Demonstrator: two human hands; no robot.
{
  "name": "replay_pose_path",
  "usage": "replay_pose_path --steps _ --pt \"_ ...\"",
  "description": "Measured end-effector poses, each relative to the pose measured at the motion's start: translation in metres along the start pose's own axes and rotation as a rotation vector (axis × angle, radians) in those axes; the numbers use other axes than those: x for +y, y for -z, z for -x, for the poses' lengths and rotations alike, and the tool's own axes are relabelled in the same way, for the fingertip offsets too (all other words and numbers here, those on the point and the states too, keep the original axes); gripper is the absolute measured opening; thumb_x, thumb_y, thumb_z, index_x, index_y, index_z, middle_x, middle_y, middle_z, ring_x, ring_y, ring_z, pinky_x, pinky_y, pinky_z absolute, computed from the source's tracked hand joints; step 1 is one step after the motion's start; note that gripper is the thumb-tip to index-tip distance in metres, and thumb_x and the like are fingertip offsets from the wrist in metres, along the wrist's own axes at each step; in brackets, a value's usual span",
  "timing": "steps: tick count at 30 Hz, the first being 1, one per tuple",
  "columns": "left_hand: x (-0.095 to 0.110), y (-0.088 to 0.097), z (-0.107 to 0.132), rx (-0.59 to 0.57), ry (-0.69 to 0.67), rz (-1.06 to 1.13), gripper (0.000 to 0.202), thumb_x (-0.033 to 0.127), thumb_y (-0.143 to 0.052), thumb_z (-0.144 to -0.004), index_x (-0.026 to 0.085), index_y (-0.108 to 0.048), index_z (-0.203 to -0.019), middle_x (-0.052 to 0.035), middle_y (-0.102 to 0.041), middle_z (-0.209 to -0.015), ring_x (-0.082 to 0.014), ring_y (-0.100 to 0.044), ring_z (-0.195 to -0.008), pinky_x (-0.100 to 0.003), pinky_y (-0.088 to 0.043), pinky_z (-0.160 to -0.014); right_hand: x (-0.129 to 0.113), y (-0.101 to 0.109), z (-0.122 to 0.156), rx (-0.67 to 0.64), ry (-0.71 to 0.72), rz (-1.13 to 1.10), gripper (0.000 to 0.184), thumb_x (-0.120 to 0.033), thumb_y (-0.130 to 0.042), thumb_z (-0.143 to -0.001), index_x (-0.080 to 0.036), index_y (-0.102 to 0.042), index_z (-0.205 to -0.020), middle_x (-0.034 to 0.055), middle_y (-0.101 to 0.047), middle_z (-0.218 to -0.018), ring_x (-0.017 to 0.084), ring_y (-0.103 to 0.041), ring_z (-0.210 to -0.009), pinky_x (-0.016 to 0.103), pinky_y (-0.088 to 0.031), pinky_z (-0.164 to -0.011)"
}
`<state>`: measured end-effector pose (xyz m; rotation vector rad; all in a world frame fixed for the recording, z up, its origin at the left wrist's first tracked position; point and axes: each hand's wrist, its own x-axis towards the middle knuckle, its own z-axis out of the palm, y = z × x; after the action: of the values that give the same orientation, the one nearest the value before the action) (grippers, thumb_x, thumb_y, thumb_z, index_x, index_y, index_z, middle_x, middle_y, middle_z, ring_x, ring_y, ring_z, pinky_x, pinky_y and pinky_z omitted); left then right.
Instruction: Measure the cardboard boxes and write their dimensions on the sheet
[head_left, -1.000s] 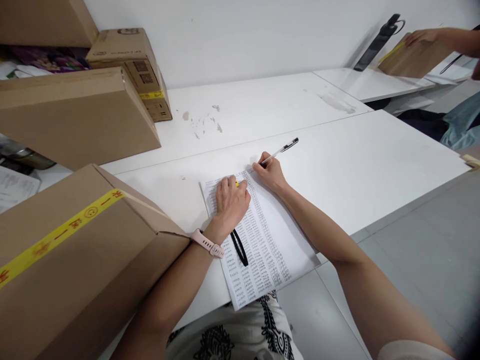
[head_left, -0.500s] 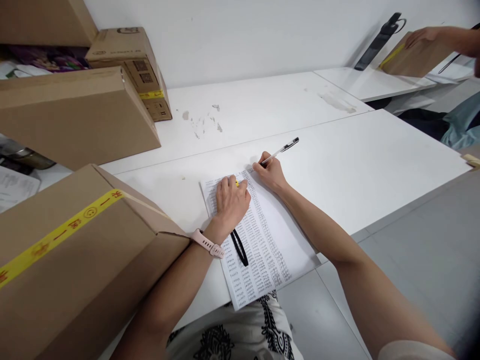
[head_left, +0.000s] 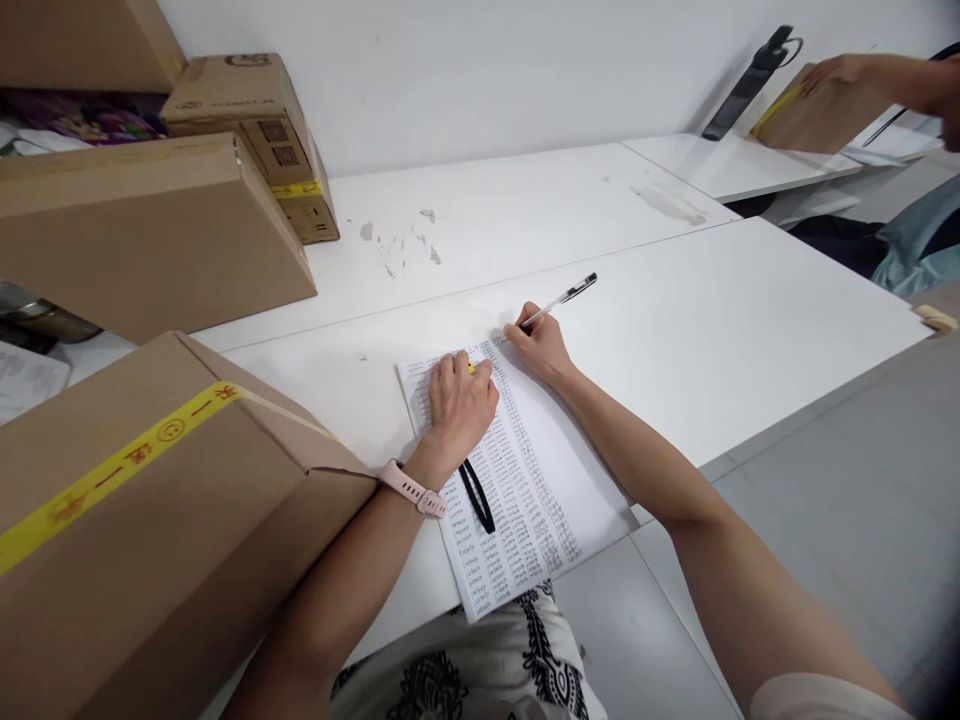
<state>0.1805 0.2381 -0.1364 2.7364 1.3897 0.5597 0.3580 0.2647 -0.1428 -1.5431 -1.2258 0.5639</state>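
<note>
My right hand (head_left: 544,345) pinches a pen (head_left: 559,302) with a clear barrel and black end. The pen slants up to the right, and its tip is hidden behind my fingers at the top of a paper sheet (head_left: 551,460). Columns of small handwriting fill the sheet's left part; its right part is blank. On the written columns rests my left hand (head_left: 461,400), palm down, fingers bent and close together. A bit of a small yellow thing (head_left: 471,367) shows by its index finger; the rest is covered. A black strap loop (head_left: 478,497) lies on the paper below this hand.
A taped cardboard box (head_left: 172,480) stands close against my left forearm. More cartons (head_left: 251,150) are behind it. At the far right, a co-worker's hand (head_left: 832,72) rests on a brown box (head_left: 817,115) beside a dark bottle (head_left: 750,85). The white table (head_left: 675,330) has a seam across it.
The whole view has shifted slightly. Both hands, the pen and the paper keep nearly the same places relative to one another.
</note>
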Motion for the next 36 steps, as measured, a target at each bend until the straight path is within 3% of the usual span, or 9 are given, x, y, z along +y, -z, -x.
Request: replay_pose_path --steps 36 --pt "0.0012 0.0003 0.0000 -0.026 0.008 0.018 0.032 0.021 -0.051 -0.095 0.020 -0.070 -0.120 -0.0148 -0.061 -0.114 -0.0323 -0.052 -0.110 -0.046 -0.045 -0.095 0.0012 0.0000 -0.0007 0.012 0.005 0.035 0.020 -0.021 -0.058 -0.072 -0.023 -0.040 -0.064 -0.0061 -0.037 -0.055 0.011 -0.034 -0.056 0.028 -0.027 -0.054"
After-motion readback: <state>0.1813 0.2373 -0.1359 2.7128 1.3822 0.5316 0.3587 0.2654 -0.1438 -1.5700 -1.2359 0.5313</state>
